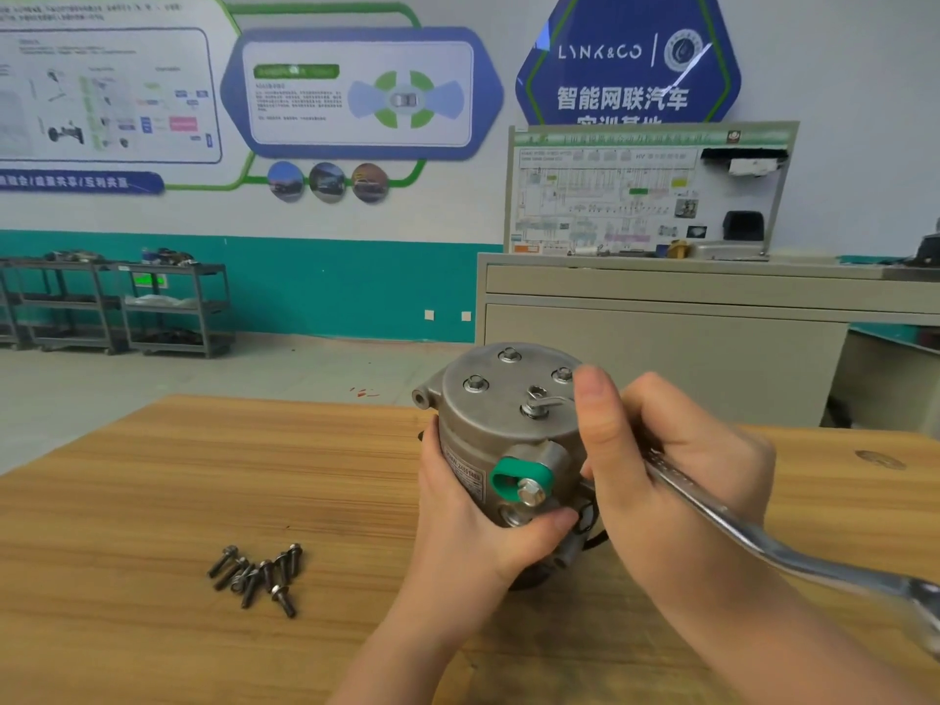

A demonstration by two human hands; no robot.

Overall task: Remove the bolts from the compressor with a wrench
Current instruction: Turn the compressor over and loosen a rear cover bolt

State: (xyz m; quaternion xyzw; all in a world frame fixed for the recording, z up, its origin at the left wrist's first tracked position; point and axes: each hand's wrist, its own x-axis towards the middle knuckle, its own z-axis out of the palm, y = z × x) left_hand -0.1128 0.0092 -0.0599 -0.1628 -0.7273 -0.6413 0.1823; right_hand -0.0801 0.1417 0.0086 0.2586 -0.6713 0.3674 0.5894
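The grey metal compressor [503, 399] stands on the wooden table [152, 475], its round end cap facing up. Three bolts [475, 384] sit seated in the cap. A fourth bolt [534, 409] near the cap's front has the wrench's head on it. My right hand [676, 460] grips the silver wrench [763, 541], whose handle runs down to the lower right. My left hand [473, 526] grips the compressor's side, thumb beside the green port cover [519, 473].
Several loose dark bolts [259, 575] lie in a heap on the table left of the compressor. Beyond the table stand a beige cabinet [661, 318] with a display board and grey shelf carts [173, 307] by the far wall.
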